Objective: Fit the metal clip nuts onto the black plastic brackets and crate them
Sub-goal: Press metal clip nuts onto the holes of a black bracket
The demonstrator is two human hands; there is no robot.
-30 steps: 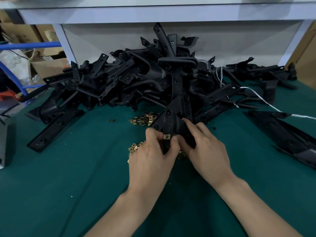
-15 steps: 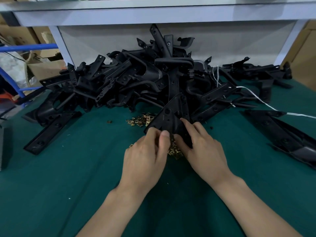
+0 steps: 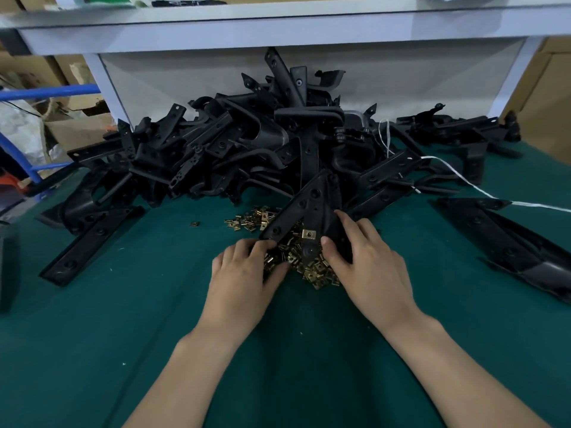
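Under the right hand's [image 3: 367, 267] gripping fingers, the black bracket [image 3: 312, 197] looks stiff and light; left hand [image 3: 244, 279] pinches small, slippery-looking clip nuts [image 3: 315, 273].

We note green cloth tabletop [image 3: 92, 350] filling lower view. White cord [image 3: 463, 180] trails across it from right edge toward back. Pale shelf [image 3: 278, 29] spans top on two pale posts, with white back panel [image 3: 401, 81] between them. We see cardboard boxes [image 3: 77, 131] behind left post and more cardboard [image 3: 550, 97] at far right. Blue tube [image 3: 49, 94] juts in at left. Dark object [image 3: 7, 273] at left edge, too cut off to name.
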